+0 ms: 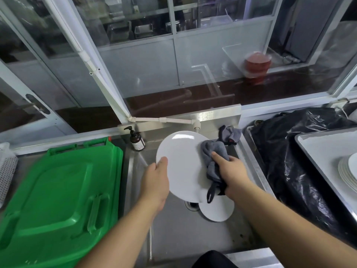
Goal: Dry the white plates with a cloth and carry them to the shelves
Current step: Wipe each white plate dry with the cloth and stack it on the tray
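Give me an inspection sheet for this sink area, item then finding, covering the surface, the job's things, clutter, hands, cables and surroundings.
Surface: steel sink, drain partly hidden by plates.
Job's things: white plate held tilted above the basin; grey cloth pressed on its right side; second plate lying in the sink; stack of plates on the tray at right.
Clutter: pump bottle at the sink's back left; second grey cloth on the back rim.
Hands: left hand grips the plate's left edge; right hand holds the cloth.
Cables: nothing seen.
Surroundings: green bin lid left; black plastic bag right; glass partition behind.
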Motion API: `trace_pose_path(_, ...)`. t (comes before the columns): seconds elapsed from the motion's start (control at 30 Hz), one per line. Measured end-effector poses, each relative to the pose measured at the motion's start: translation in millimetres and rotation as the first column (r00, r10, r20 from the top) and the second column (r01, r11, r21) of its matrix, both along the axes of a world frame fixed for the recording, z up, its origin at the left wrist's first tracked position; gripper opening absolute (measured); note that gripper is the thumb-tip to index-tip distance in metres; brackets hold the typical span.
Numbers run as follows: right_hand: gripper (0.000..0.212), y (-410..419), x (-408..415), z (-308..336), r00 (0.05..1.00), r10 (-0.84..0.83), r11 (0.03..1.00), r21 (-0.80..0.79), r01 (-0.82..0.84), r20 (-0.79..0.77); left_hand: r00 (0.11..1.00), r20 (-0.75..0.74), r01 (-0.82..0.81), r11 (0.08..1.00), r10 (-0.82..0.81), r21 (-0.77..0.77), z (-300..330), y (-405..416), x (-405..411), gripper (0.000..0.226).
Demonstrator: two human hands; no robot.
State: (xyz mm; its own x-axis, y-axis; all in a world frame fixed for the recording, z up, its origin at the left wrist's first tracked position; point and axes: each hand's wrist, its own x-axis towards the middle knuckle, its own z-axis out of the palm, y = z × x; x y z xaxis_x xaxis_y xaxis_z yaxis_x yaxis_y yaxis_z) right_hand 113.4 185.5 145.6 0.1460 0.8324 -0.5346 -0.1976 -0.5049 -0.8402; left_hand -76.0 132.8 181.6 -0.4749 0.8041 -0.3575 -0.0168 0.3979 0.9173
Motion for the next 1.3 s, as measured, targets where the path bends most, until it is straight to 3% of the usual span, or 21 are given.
trace_pose_path(0.13,0.026,-21,-21,-10,0.987,-0.142,0.981,-0.148,0.129,-0.080,0.981,-0.132,-0.142,0.990,0.142,0.011,-15,-13,26,0.043)
trace_pose_path(0.27,0.022,-32,-23,-13,0.966,-0.209,0.961,-0.214,0.175,-0.149,0.990,-0.010,-0.143,0.989,0.143,0.023,-34,-21,32,0.034)
trace_pose_path(0.37,0.018,-28,-13,-11,0.975,-0.144,0.978,-0.177,0.114,-0.167,0.985,0.154,-0.070,0.997,0.072,-0.019,-35,-17,17,0.021)
trace_pose_path(0.57,0.012,-6,19,11,0.971,0.187,0.967,0.147,-0.209,0.146,0.968,0.238,0.084,0.996,-0.077,-0.019,-11,-5,-23,0.017)
trace_pose_path(0.63,0.010,2,25,21,0.932,0.267,0.926,0.202,-0.319,0.245,0.961,0.214,0.189,0.981,-0.175,-0.049,-4,-3,-28,0.018)
trace_pose_path(0.7,0.011,8,25,23,0.915,0.279,0.913,0.214,-0.347,0.292,0.973,0.163,0.173,0.984,-0.165,-0.038,-2,0,-25,0.018)
trace_pose_path(0.87,0.018,3,12,15,0.991,0.082,0.989,0.116,-0.095,0.106,0.994,0.105,-0.003,1.000,0.005,-0.015,-9,0,-2,0.019)
trace_pose_path(1.03,0.032,-28,-17,-14,0.982,-0.136,0.979,-0.168,0.113,-0.129,0.984,-0.006,-0.178,0.984,0.178,0.012,-16,-10,35,0.032)
trace_pose_path(1.2,0.027,-39,-18,-20,0.941,-0.202,0.954,-0.270,0.127,-0.270,0.988,0.107,-0.115,0.993,0.114,0.009,-18,-20,45,0.039)
trace_pose_path(1.3,0.025,-28,-6,-17,0.960,-0.122,0.979,-0.192,0.074,-0.252,0.974,0.221,-0.048,0.999,0.051,-0.018,-22,-15,30,0.022)
